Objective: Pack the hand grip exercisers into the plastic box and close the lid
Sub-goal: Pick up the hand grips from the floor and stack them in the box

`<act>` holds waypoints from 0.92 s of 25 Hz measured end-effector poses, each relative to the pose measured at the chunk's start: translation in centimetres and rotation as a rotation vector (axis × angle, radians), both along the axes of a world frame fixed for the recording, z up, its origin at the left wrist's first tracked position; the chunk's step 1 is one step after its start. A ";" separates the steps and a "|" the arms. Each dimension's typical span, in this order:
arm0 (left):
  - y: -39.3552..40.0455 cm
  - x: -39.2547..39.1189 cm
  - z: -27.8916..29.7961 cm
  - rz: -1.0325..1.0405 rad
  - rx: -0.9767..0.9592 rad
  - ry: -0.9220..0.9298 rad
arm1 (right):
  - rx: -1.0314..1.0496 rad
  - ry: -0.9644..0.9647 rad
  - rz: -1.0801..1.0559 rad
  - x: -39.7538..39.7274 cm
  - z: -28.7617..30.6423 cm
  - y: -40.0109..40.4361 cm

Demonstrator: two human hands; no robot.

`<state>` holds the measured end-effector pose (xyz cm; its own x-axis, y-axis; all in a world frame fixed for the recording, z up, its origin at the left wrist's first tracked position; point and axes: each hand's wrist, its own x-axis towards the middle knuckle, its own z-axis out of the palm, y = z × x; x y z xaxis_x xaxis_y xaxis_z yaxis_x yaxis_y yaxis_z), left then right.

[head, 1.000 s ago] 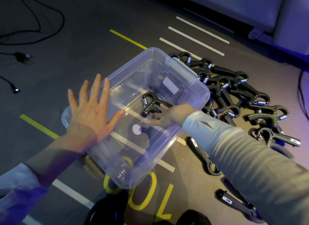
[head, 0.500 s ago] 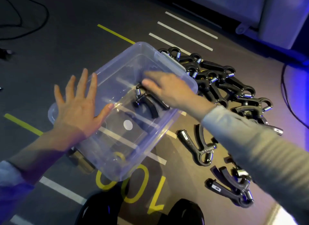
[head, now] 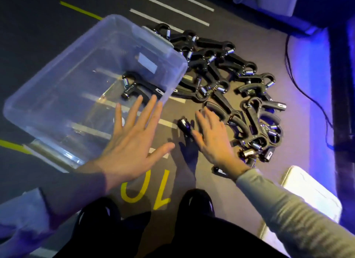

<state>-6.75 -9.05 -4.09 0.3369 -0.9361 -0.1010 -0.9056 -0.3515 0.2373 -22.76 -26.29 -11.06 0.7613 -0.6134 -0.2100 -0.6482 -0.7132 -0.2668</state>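
Head view shows one exerciser (head: 134, 86) in the plastic box (head: 63, 96); the pile (head: 230, 81) lies right of it. Left hand (head: 132, 140) hovers spread. Right hand (head: 213, 140), fingers straight, seemingly touches a floor exerciser (head: 184, 126); next comes closing on it.

Marked floor (head: 192, 12); indoor hall, kind unclear

R hand (head: 212, 140) out of box (head: 57, 88), onto exerciser (head: 185, 128)

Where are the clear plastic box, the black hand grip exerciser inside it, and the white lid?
Clear plastic box (head: 173, 46): head view, far rim.
Black hand grip exerciser inside it (head: 134, 85): head view, its handle.
White lid (head: 315, 196): head view, top surface.
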 end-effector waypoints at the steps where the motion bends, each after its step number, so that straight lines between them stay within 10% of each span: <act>1: 0.1 -0.3 -0.3 -0.011 0.011 0.002 | 0.022 0.104 0.011 -1.0 -1.2 0.5; 12: 0.4 0.7 -1.2 -0.081 0.007 0.025 | 0.011 0.308 0.212 -2.2 -4.8 0.7; 23: 0.8 0.9 -1.0 -0.083 -0.006 0.107 | 0.135 -0.213 -0.105 -0.3 0.7 0.9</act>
